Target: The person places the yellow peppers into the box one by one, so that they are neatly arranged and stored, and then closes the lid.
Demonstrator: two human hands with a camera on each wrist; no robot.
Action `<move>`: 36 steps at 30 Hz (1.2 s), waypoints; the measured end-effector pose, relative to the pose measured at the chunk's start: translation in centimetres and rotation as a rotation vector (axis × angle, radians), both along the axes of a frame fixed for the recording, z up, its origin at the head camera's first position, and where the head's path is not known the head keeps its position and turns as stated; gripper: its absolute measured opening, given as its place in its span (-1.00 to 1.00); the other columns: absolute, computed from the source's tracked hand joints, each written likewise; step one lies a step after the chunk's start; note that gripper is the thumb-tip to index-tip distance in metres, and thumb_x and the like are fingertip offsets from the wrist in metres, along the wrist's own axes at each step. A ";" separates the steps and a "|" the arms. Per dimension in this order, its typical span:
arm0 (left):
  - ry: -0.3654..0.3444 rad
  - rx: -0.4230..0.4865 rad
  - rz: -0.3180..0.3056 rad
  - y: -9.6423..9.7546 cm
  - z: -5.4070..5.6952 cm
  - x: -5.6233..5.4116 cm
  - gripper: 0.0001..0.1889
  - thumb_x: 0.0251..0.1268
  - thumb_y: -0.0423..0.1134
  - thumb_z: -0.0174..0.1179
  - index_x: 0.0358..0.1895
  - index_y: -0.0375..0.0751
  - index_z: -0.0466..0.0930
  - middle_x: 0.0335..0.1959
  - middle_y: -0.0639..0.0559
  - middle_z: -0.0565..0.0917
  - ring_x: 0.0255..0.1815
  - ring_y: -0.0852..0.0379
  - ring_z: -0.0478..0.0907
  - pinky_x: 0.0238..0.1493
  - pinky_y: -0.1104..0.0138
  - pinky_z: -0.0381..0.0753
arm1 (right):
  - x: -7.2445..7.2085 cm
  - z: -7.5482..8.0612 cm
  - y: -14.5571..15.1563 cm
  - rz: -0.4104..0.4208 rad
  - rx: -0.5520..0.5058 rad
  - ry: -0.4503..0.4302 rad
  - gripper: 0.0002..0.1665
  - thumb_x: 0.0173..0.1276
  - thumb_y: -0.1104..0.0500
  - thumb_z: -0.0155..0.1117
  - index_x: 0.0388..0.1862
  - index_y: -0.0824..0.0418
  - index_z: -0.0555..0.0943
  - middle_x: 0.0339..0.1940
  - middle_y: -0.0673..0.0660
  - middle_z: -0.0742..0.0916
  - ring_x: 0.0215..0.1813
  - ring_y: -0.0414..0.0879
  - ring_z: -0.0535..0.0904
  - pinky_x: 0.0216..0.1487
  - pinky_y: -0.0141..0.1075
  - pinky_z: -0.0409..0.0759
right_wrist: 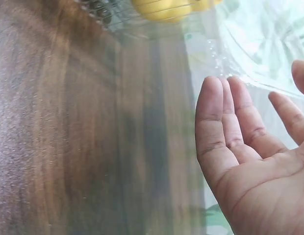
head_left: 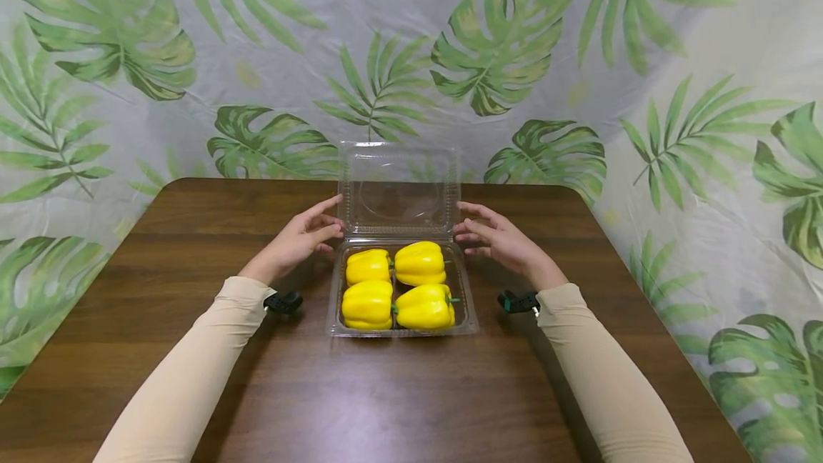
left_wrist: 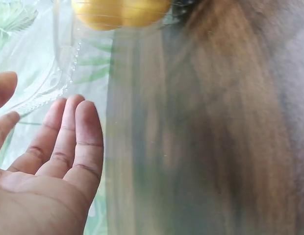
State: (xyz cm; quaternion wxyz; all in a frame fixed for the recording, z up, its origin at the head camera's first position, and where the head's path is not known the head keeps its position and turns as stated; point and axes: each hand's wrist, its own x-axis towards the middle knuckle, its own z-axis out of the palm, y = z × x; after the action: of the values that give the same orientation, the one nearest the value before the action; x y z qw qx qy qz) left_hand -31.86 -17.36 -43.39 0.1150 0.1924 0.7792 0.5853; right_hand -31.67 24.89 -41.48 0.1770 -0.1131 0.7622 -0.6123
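Observation:
A clear plastic clamshell container (head_left: 336,316) sits on the table with its hinged lid (head_left: 401,195) raised upright at the back. Several yellow bell peppers (head_left: 421,263) with green stems fill its base in two rows. My left hand (head_left: 302,234) is at the lid's left edge, fingertips right by the rim. On the opposite side, my right hand (head_left: 501,238) mirrors it at the lid's right edge. Both wrist views show the fingers (left_wrist: 88,127) extended and the palms facing inward, with nothing gripped. Part of a yellow pepper (right_wrist: 164,9) shows through the container wall in the right wrist view.
The dark brown wooden table (head_left: 386,399) extends in front of and on both sides of the container. Behind it hangs a pale cloth (head_left: 398,6) printed with green leaves, which continues along the sides. A black wrist strap (head_left: 283,301) is on each wrist.

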 end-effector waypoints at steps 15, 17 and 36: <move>0.112 -0.014 0.033 -0.1 3.0 0.6 -0.38 0.75 -0.21 0.05 0.74 -0.01 0.17 0.50 -0.37 0.48 0.45 -0.38 0.49 0.13 0.19 0.71 | 0.8 2.6 0.3 0.012 -0.005 0.128 -0.34 0.79 -0.03 0.01 0.74 0.05 0.23 0.51 0.36 0.48 0.55 0.25 0.44 0.46 0.04 0.53; 0.134 -0.030 0.039 -0.3 3.4 0.8 -0.41 0.76 -0.20 0.04 0.72 -0.03 0.21 0.51 -0.35 0.48 0.44 -0.37 0.49 0.11 0.19 0.71 | 1.1 2.9 0.3 0.014 0.002 0.144 -0.35 0.79 -0.02 0.00 0.74 0.07 0.24 0.53 0.37 0.48 0.57 0.26 0.42 0.49 0.11 0.49; 0.270 -0.158 0.016 -2.1 6.2 6.1 -0.46 0.84 -0.03 -0.20 0.52 -0.31 0.49 0.53 -0.25 0.52 0.35 -0.08 0.63 0.00 0.26 0.75 | 5.2 5.5 0.4 0.055 0.299 0.417 -0.49 0.77 0.04 0.06 0.49 0.28 0.55 0.53 0.24 0.60 0.48 0.22 0.55 0.50 0.21 0.49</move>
State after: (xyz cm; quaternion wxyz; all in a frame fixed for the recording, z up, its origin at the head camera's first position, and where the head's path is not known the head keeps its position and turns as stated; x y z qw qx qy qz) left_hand -25.76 -19.45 -37.21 0.0192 0.2537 0.8326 0.4920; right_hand -26.48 25.28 -35.97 0.0475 -0.2301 0.8609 -0.4513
